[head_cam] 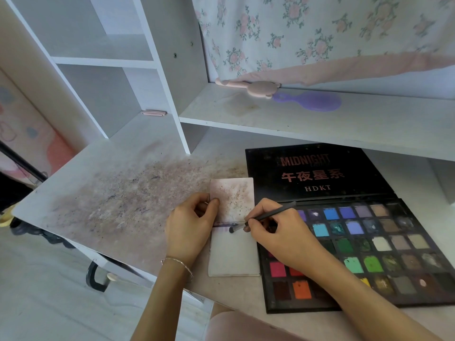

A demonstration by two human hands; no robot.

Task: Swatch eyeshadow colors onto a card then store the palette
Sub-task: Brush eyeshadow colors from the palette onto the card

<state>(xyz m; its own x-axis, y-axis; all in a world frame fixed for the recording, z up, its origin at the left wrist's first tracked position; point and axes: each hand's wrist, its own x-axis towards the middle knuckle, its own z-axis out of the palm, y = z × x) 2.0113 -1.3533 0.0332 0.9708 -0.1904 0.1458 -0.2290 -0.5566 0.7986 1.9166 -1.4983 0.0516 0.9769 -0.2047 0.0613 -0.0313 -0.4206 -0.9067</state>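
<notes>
A white swatch card (234, 252) lies on the desk, its upper half speckled with powder and a dark purple streak across its middle. My left hand (190, 227) presses the card's left edge with thumb and fingers. My right hand (275, 232) grips a thin dark eyeshadow brush (266, 216), whose tip touches the card just below the streak. The open black eyeshadow palette (369, 244) with many coloured pans lies right of the card, partly under my right forearm. Its lid (312, 173) lies flat behind, printed MIDNIGHT.
The white desk top (118, 200) is smudged with powder left of the card. A shelf (320, 119) behind holds a pink mirror (256, 87) and a purple hairbrush (312, 100). White cubby shelves (103, 62) stand at back left. Floral fabric hangs above.
</notes>
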